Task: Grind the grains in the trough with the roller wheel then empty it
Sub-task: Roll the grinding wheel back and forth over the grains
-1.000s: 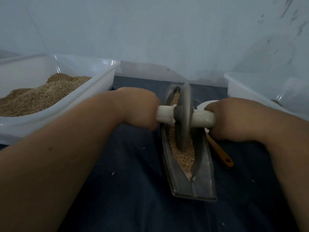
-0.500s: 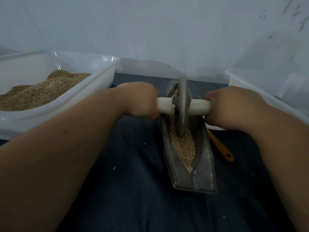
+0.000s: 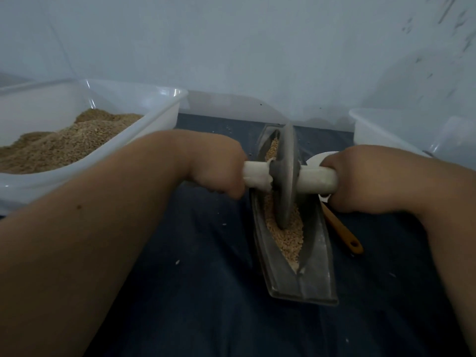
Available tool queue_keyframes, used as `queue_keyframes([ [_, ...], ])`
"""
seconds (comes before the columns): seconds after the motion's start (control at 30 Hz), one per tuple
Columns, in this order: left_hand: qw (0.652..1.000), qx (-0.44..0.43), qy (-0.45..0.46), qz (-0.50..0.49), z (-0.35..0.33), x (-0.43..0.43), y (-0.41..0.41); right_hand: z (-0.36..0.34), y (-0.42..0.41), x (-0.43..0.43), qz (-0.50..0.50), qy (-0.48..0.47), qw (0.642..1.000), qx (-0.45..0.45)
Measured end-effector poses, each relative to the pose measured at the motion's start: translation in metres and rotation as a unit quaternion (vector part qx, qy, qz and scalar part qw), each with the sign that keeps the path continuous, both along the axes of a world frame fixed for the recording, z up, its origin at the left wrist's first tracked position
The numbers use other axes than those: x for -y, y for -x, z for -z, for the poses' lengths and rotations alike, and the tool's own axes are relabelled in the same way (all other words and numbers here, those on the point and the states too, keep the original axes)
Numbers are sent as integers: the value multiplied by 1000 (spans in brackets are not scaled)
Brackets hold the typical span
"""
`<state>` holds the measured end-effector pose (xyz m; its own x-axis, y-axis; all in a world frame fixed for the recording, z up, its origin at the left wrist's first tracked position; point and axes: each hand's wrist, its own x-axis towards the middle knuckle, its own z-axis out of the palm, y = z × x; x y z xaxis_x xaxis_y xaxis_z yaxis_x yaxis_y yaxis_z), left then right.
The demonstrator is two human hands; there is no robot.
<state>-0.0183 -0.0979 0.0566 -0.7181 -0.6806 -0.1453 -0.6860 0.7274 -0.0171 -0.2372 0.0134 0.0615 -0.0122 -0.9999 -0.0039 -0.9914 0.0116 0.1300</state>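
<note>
A grey boat-shaped metal trough lies on the dark cloth, pointing away from me. Pale grains fill its groove. The grey roller wheel stands upright in the groove around the trough's middle. A white axle handle runs through it. My left hand grips the axle's left end and my right hand grips the right end. Both fists hide the axle tips.
A clear plastic tub with brown ground grain stands at the left. Another white tub is at the far right. An orange-handled spoon and a white bowl lie right of the trough. A pale wall backs the scene.
The wheel rolled away from me to the trough's far part, then came back toward the middle; both hands moved with it.
</note>
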Motion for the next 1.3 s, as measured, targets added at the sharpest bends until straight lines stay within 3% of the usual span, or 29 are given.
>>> queue_keyframes([
  [0.1, 999, 1, -36, -9, -2, -5, -1, -3, -6, -5, -5, -8, 1000, -5],
  [0.27, 1000, -22, -17, 0, 3, -4, -2, 1, -4, -5, 6, 14, 1000, 18],
  [0.53, 978, -114, 172, -40, 19, 17, 6, 23, 6, 27, 34, 185, 979, -76],
  [0.63, 954, -132, 262, -62, 24, 18, 13, 26, 12, 34, 50, 200, 977, -60],
  [0.7, 950, -128, 276, -66, 24, 17, 15, 28, 13, 34, 51, 192, 979, -54],
  [0.87, 979, -86, 186, -27, 14, 12, 8, 17, 8, 21, 27, 118, 992, -27],
  [0.97, 998, -36, 57, 9, 6, 3, -2, 4, 2, 3, 13, 15, 1000, 17],
  [1.07, 998, -24, -50, -7, 2, -2, -7, -2, -5, -6, -1, 7, 1000, 16],
  [1.3, 999, -54, 0, 6, 6, -1, -5, 2, -5, -5, -2, 19, 1000, 22],
])
